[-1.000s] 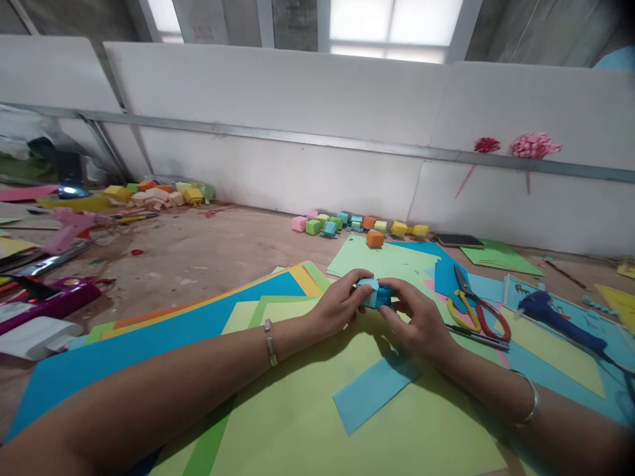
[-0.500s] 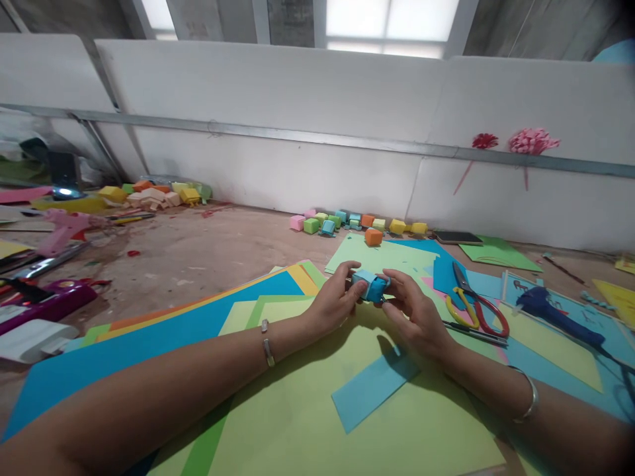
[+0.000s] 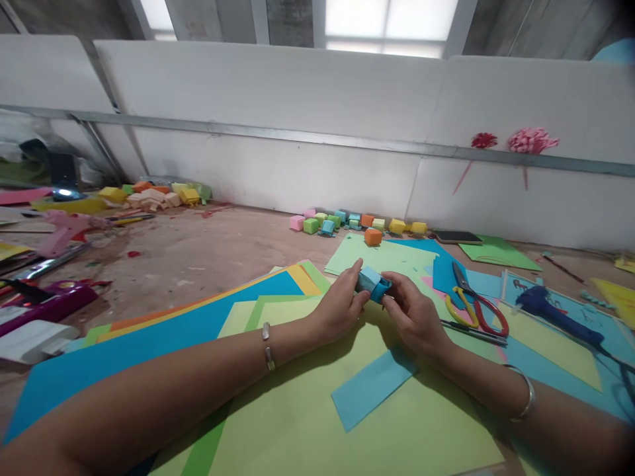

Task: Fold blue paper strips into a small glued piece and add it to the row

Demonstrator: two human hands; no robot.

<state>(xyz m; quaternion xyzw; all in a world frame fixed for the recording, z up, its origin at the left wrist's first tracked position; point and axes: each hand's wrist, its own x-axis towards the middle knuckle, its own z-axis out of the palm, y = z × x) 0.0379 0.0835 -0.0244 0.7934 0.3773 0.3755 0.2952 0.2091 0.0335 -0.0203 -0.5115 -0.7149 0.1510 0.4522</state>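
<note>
A small blue paper box (image 3: 371,280) is held between both hands over the pale green sheets (image 3: 278,396). My left hand (image 3: 342,299) grips its left side, with the thumb on the front. On the right, my right hand (image 3: 411,311) pinches the darker blue end with thumb and fingers. A light blue paper strip (image 3: 370,393) lies flat on the green sheet below the hands. Just right of my right hand are scissors (image 3: 479,307) with red and yellow handles, and a dark pen (image 3: 473,332).
Several small coloured paper boxes (image 3: 311,225) stand along the wall. A dark blue glue gun (image 3: 560,316) lies at the right. At the left are a pink glue gun (image 3: 62,231), a purple device (image 3: 54,305) and a white adapter (image 3: 34,340).
The blue box has turned slightly in the hands, showing more of its light top. My left fingers have straightened and shifted along its side; my right fingers have closed in on its end.
</note>
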